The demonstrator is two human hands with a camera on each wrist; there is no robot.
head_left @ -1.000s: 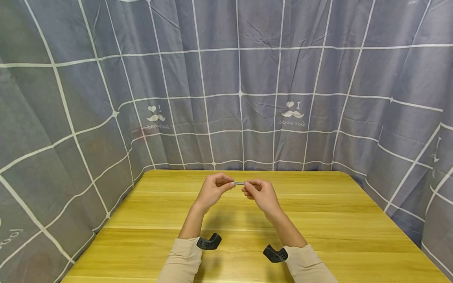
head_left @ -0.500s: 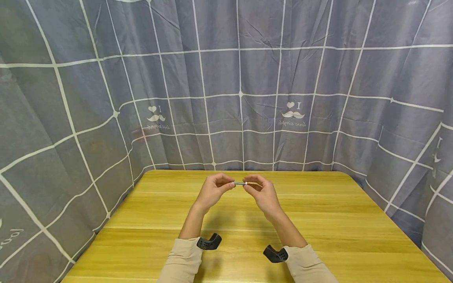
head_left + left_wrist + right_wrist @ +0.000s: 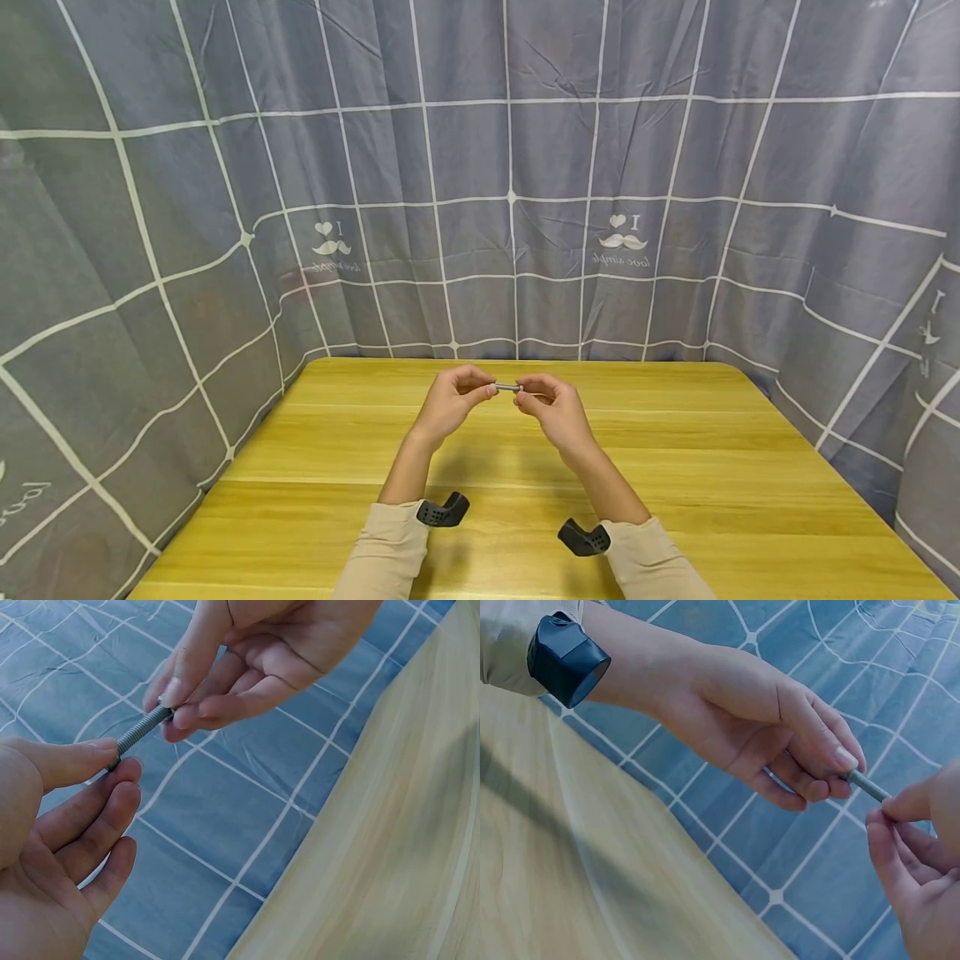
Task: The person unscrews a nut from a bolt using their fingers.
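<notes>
A small grey threaded bolt (image 3: 139, 735) is held level between both hands above the table. My left hand (image 3: 448, 407) pinches one end between thumb and fingertips. My right hand (image 3: 553, 410) has its thumb and fingertips around the other end, where a slightly wider darker piece shows, partly covered by the fingers. In the left wrist view the left hand (image 3: 64, 832) is near and the right hand (image 3: 262, 660) lies beyond. The right wrist view shows the bolt (image 3: 868, 787) between the left hand (image 3: 757, 720) and the right hand (image 3: 922, 855).
Beneath the hands lies a yellow wood-grain table (image 3: 315, 533). Grey curtains (image 3: 472, 158) with white grid lines surround its back and sides. Black wrist devices (image 3: 442, 510) sit at the sleeve cuffs.
The right thumb and fingers parted slightly at the bolt's end half a second ago, then drew closer around it again. The left hand stays almost still on its end.
</notes>
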